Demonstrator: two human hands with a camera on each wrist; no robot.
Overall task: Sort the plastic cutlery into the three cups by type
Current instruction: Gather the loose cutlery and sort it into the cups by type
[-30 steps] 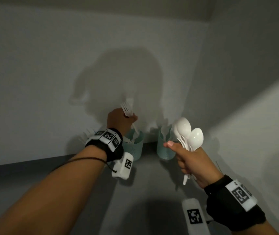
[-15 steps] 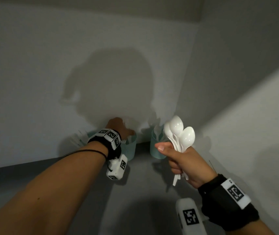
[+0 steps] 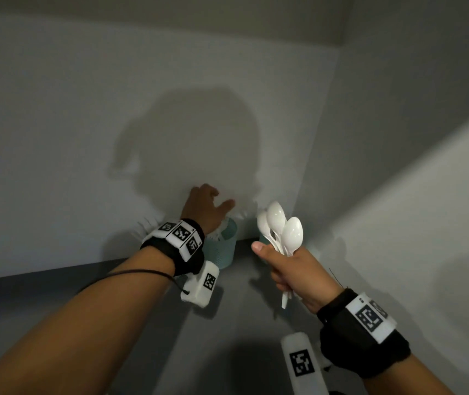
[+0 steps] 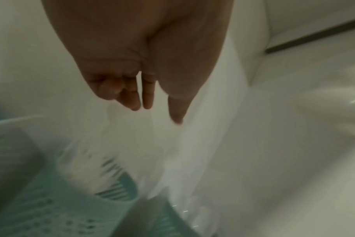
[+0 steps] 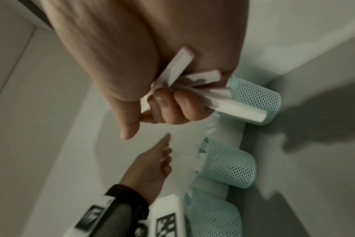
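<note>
Three mint mesh cups stand in a row against the back wall. My left hand hovers open just above the middle cup, which holds white forks; in the left wrist view the fingers hang straight and hold nothing. My right hand grips a bunch of white spoons by the handles, bowls up, in front of the right cup. That cup is almost hidden behind the spoons in the head view. The left cup sits behind my left wrist.
The cups stand on a grey surface in a corner, with a white wall behind and another wall on the right. White tines poke out left of my left wrist.
My left hand came down with a fork to the middle cup, let it go, and now stands open above it. The right hand still holds the spoons, a little further left.
</note>
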